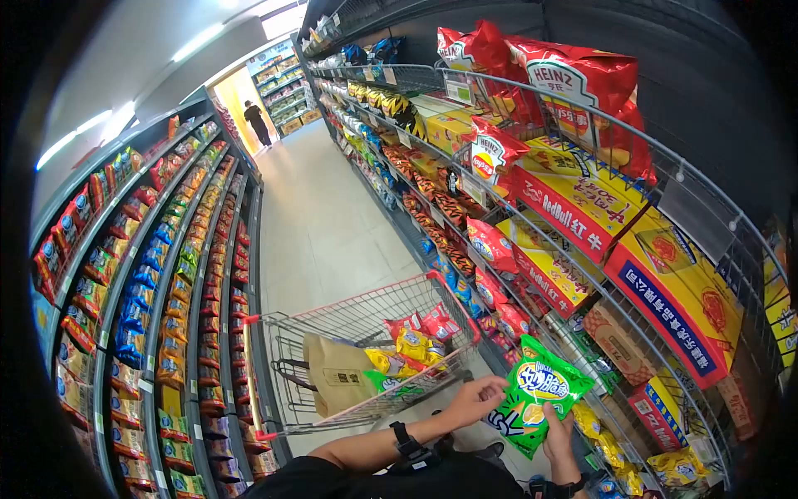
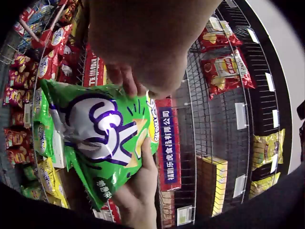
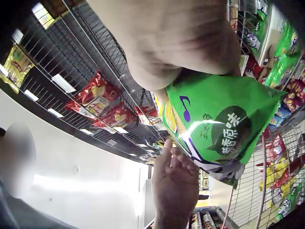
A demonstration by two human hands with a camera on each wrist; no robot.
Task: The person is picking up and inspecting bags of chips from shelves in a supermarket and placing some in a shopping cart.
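Note:
A green bag of Bugles corn snacks [image 1: 544,381] is held up over the aisle beside the right-hand shelves. My right hand [image 1: 559,437] grips its lower side, thumb across the printed front and the other fingers behind it. In the right wrist view that hand [image 3: 190,45] covers part of the bag [image 3: 219,119]. My left hand [image 1: 475,405] is at the bag's left side, its fingers loosely bent. The right wrist view shows the left hand [image 3: 174,191] palm side on, with nothing in it, close by the bag's edge.
A wire shopping cart [image 1: 359,312] stands in front of me, holding a brown paper bag [image 1: 339,374] and several red, yellow and green snack bags [image 1: 416,343]. Snack shelves [image 1: 166,291] line the left; wire racks with yellow cartons [image 1: 677,291] rise close on the right. A person [image 1: 257,125] is far down the aisle.

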